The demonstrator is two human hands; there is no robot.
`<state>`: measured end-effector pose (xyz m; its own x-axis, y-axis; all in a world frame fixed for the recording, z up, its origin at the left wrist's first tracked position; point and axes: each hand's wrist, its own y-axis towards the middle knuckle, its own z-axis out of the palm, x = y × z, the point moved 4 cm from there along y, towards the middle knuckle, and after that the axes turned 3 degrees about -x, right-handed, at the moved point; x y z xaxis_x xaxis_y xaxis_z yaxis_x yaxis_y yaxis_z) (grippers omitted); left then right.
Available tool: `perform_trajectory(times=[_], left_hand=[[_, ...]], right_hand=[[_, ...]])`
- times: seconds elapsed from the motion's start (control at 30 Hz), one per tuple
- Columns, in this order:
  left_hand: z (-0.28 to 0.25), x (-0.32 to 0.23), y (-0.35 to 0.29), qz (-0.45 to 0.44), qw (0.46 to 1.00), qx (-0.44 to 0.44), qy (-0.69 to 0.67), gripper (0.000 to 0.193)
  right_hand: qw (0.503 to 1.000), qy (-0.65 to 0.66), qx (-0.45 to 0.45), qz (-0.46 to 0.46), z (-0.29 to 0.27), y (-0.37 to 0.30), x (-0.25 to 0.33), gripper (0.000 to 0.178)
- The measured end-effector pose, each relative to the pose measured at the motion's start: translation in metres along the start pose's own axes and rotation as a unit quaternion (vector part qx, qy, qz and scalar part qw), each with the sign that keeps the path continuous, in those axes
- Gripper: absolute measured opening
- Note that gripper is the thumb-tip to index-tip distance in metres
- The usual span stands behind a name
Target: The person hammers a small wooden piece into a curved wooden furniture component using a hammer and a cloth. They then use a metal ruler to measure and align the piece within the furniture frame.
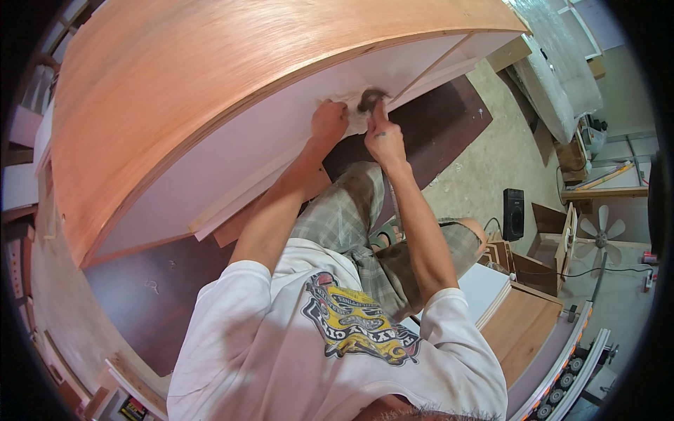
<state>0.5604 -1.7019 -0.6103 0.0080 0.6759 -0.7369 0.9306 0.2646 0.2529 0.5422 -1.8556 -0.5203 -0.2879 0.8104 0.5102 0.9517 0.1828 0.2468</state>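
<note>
Hammer-like tool (372, 99), held in my right grip (385, 142), has its blurred head just right of my left hand (329, 121), whose hold I cannot tell.

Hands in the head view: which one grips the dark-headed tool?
The right hand: it grips the dark-headed tool, whose head is blurred. The left hand, curled at the pale panel, shows no such tool.

the head-worn fisheye looks down at the hands (386, 142) from nearby
</note>
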Motion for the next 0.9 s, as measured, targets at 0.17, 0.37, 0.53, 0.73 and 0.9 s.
perform_trajectory(times=[0.17, 0.37, 0.53, 0.73, 0.9], left_hand=[[-0.006, 0.002, -0.008, -0.014, 1.000, -0.002, -0.015, 0.021], [-0.007, 0.007, -0.014, -0.016, 0.999, 0.023, 0.019, 0.020], [-0.021, 0.017, -0.023, -0.001, 1.000, 0.002, 0.002, 0.019], [-0.039, 0.030, -0.038, -0.022, 1.000, -0.009, -0.013, 0.018], [-0.063, 0.033, -0.053, -0.026, 1.000, 0.001, -0.014, 0.019]], right_hand=[[0.999, 0.021, 0.014, 0.018, -0.003, -0.007, 0.013, 0.057], [0.999, 0.007, 0.033, -0.006, 0.013, -0.015, 0.004, 0.057], [0.996, -0.045, 0.080, 0.003, 0.023, -0.027, 0.014, 0.059], [0.998, -0.017, 0.015, -0.057, 0.014, -0.038, 0.035, 0.050], [0.997, 0.039, 0.021, -0.066, 0.005, -0.045, 0.056, 0.048]])
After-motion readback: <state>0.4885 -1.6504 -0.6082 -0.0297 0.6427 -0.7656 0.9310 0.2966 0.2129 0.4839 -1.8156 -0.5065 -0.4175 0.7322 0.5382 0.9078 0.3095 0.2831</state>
